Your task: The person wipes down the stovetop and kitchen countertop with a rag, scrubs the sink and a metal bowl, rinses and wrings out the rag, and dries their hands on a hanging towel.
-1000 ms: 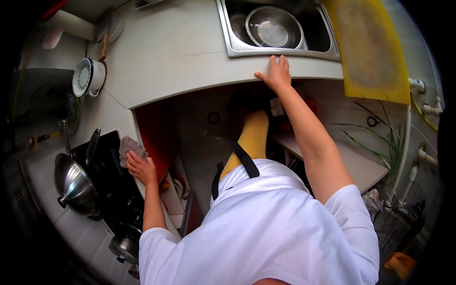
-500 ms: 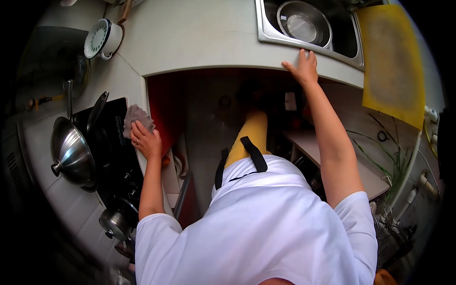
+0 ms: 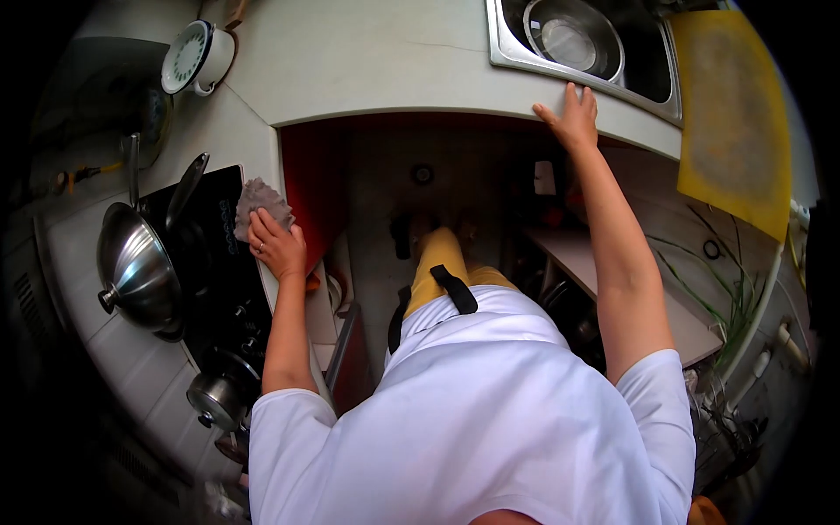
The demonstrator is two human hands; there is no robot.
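Note:
A crumpled grey cloth point(image 3: 262, 203) lies at the counter edge, overlapping the right side of the black cooktop point(image 3: 226, 206). My left hand point(image 3: 277, 245), with a ring on one finger, presses and grips its near part. Some fingertips are hidden in the cloth. Far to the right, my right hand point(image 3: 573, 121) rests on the front edge of the counter point(image 3: 385, 74), fingers spread and holding nothing. Its fingertips reach close to the rim of the steel sink point(image 3: 588, 77), where a metal basin point(image 3: 573, 39) sits.
On the cooktop stand a lidded wok point(image 3: 136, 267) and a smaller lidded pot point(image 3: 217, 398). A white enamel pot point(image 3: 197, 59) is on the counter behind. A yellow mat point(image 3: 733, 122) hangs right of the sink. Green stalks point(image 3: 739, 302) lie on a low shelf point(image 3: 630, 293).
The whole view has shifted slightly, with the counter and sink sitting a little further right and up. My legs have changed stance below. Both hands keep nearly the same places on the counter.

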